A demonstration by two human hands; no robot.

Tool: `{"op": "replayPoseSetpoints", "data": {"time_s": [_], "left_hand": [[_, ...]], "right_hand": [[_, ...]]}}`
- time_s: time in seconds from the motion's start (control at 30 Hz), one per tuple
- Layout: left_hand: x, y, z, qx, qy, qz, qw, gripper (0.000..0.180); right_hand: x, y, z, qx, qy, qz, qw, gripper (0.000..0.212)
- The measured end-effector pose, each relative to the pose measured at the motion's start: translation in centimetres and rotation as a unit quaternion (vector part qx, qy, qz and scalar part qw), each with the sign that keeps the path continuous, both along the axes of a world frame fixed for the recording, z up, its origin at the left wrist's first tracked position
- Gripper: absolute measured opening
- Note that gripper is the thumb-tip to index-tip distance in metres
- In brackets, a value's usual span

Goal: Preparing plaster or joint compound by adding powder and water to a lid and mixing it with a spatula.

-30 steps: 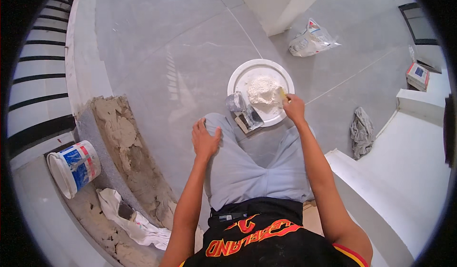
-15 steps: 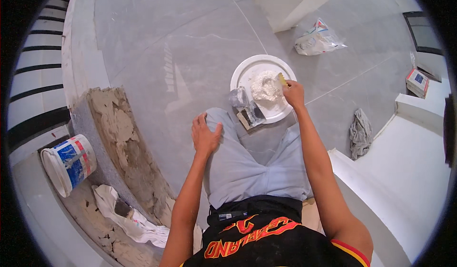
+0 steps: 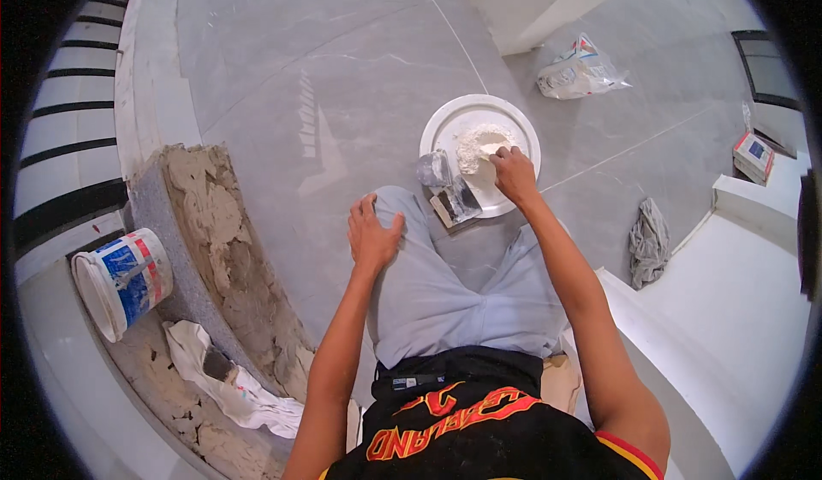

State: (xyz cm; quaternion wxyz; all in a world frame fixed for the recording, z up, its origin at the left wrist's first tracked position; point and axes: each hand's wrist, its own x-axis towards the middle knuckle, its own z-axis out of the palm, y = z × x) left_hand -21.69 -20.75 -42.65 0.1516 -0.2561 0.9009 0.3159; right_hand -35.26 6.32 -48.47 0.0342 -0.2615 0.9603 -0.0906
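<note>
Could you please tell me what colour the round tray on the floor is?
The round tray is white, best seen in the head view.

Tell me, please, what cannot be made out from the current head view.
Head view, hidden:
The small tool's grip, behind the fingers of the right hand.
The palm of the left hand, turned down on the trousers.
The plastic bag's contents, behind its own sides.
Head view, cut off:
The black railing's far end, by the dark fisheye rim.

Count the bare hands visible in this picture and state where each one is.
2: the left hand rests on the left knee; the right hand is over the lower right of the round white tray, beside the white powder. No others show.
</note>
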Motion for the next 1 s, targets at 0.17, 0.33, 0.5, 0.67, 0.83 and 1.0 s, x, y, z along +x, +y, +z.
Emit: {"op": "replayPoseSetpoints", "data": {"time_s": [0.17,0.33,0.5,0.67,0.83,1.0], "left_hand": [[0.1,-0.3,-0.1,-0.003,-0.001,0.0,1.0,0.061],[0.3,-0.4,-0.6,-0.011,0.005,-0.003,1.0,0.062],[-0.1,0.0,-0.5,-0.003,-0.009,-0.004,1.0,0.064],[0.4,-0.5,-0.8,-0.016,-0.006,0.001,1.0,0.064],[0.0,-0.3,-0.3,-0.01,0.012,-0.012,1.0,0.062],[0.0,-0.3,-0.5,-0.024,0.023,-0.016,0.999,0.058]], "right_hand": [[0.9,1.7,1.4,-0.04,-0.01,-0.058,0.997,0.014],[-0.8,0.7,1.2,-0.156,-0.058,-0.269,0.949,0.015],[-1.4,-0.6,-1.1,-0.201,-0.111,-0.331,0.915,0.021],[-0.5,0.1,-1.1,-0.073,-0.127,-0.283,0.948,0.022],[-2.1,3.2,-0.4,-0.07,-0.069,-0.266,0.959,0.019],[-2.4,3.3,0.0,-0.135,-0.053,-0.257,0.955,0.019]]}}
